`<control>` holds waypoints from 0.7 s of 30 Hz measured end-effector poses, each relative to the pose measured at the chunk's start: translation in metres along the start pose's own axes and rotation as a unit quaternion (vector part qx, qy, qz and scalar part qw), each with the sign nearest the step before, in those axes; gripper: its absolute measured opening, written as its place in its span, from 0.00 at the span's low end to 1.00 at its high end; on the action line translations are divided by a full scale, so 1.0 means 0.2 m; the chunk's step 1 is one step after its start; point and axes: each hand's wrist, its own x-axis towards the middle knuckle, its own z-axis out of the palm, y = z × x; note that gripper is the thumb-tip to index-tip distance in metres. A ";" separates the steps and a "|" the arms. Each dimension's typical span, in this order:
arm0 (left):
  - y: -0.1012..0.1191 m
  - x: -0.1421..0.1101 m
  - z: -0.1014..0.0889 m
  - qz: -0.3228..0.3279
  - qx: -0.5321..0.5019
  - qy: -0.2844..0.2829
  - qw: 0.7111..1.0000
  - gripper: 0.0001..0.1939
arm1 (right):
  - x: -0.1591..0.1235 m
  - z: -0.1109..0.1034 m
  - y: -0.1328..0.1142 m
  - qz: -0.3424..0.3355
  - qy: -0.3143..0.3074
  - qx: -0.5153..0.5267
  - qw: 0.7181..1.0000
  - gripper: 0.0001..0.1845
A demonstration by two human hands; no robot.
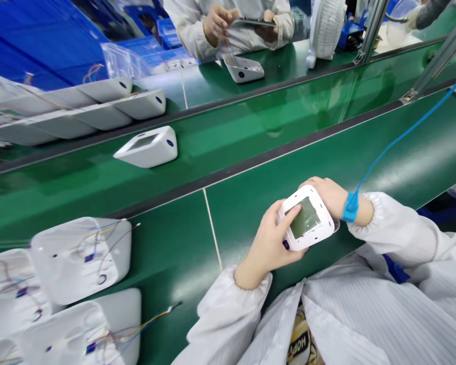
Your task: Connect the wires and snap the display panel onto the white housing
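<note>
Between my two hands is a white device housing (325, 223) with a greyish-green display (306, 218) facing up. My left hand (271, 238) grips its left side, the thumb lying over the display and the other fingers under or behind the edge. My right hand (327, 195) holds the far right side; most of its fingers are hidden behind the device. A blue wrist strap (350, 207) is round my right wrist. The device is held above the green bench (182, 248), near my body.
Open white housings (79, 258) with loose wires lie at the lower left. A finished-looking white device (148, 147) sits on the green conveyor belt (228, 147). More housings (99, 116) line the far side. Opposite, a co-worker's hands (220, 25) hold a flat dark panel. A blue cord (410, 129) runs rightward from my wrist.
</note>
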 end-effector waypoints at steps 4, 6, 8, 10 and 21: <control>-0.01 0.00 -0.02 0.003 0.043 -0.070 0.997 0.55 | -0.05 -0.12 0.15 -0.043 -0.074 0.157 0.984 0.12; -0.02 0.01 -0.03 0.003 0.056 -0.088 0.995 0.57 | -0.10 -0.15 0.20 0.004 -0.025 0.241 0.970 0.14; -0.03 0.02 -0.03 -0.002 0.064 -0.102 0.993 0.58 | -0.15 -0.13 0.22 0.081 0.039 0.302 0.949 0.17; -0.02 0.05 -0.02 -0.013 0.073 -0.114 0.991 0.59 | -0.19 -0.07 0.21 0.139 0.059 0.317 0.936 0.23; -0.01 0.19 0.04 -0.061 0.089 -0.106 0.988 0.64 | -0.32 0.08 0.17 0.158 0.067 0.339 0.925 0.32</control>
